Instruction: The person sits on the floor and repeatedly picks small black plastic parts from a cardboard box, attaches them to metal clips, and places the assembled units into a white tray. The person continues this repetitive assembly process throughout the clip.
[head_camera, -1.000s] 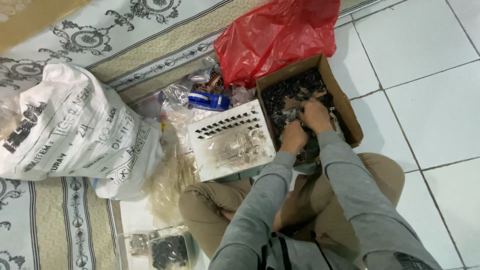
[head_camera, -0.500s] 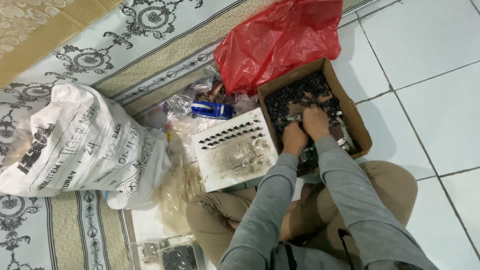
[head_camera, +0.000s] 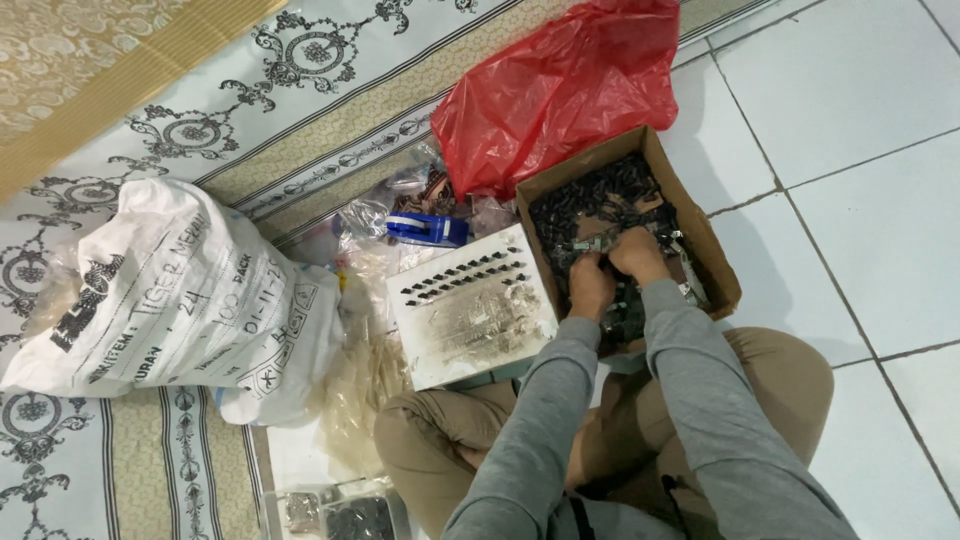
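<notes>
Both hands are down inside a brown cardboard box (head_camera: 708, 262) filled with small dark parts (head_camera: 590, 205). My left hand (head_camera: 590, 284) sits at the near left of the pile, fingers curled on some parts. My right hand (head_camera: 638, 255) is just beside it, fingers closed around small dark and metallic pieces. Which pieces each hand holds is too small to tell. Left of the box lies a white foam board (head_camera: 470, 310) with two rows of dark parts stuck in its upper half.
A red plastic bag (head_camera: 560, 90) lies behind the box. A blue tape dispenser (head_camera: 425, 230) and clear plastic bags (head_camera: 365, 375) lie beside the board. A large white sack (head_camera: 185, 300) rests on the patterned mat (head_camera: 250, 110). White floor tiles (head_camera: 860, 130) at right; my folded knees below.
The view has shifted slightly, so everything sits lower and more to the right. Both hands stay in the box, working among the parts.
</notes>
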